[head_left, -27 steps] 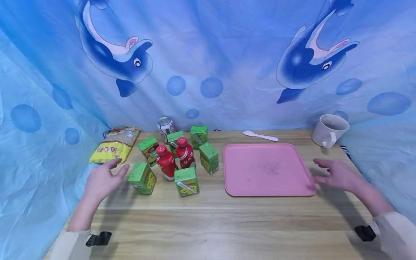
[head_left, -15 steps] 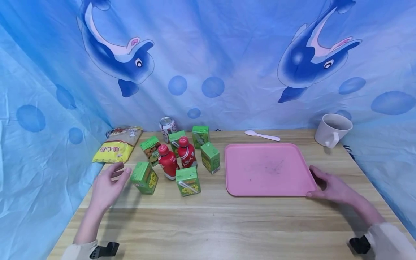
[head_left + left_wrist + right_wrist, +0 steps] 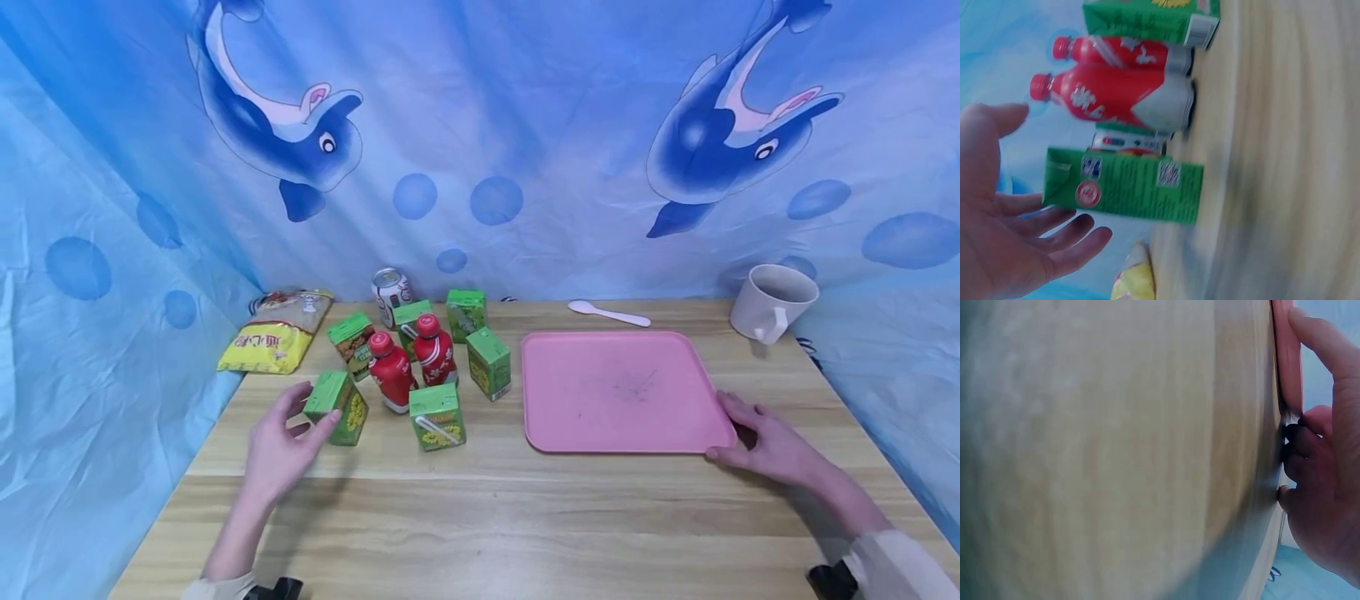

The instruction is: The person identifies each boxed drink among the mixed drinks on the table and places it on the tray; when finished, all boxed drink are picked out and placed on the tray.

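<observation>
Head view: the left hand (image 3: pixel 283 446) is at the green, box-shaped paper drink carton with yellow flowers (image 3: pixel 352 418), thumb and fingers spread apart, so the step in hand looks like a reach just short of a grip. Closing on it would call for bringing the thumb in toward the fingers without nudging the red plastic bottle with a white base (image 3: pixel 392 379) nearby. The right hand (image 3: pixel 772 448) curls round the near right corner of the flat pink rectangular tray (image 3: pixel 600 392); how firmly is hard to judge from the blurred right wrist view. The carton stands upright on the pale wood-grain table (image 3: pixel 480 533), at the left front of the drinks group. Its sides look flat and undented; one bears a square printed code and a round red mark.
</observation>
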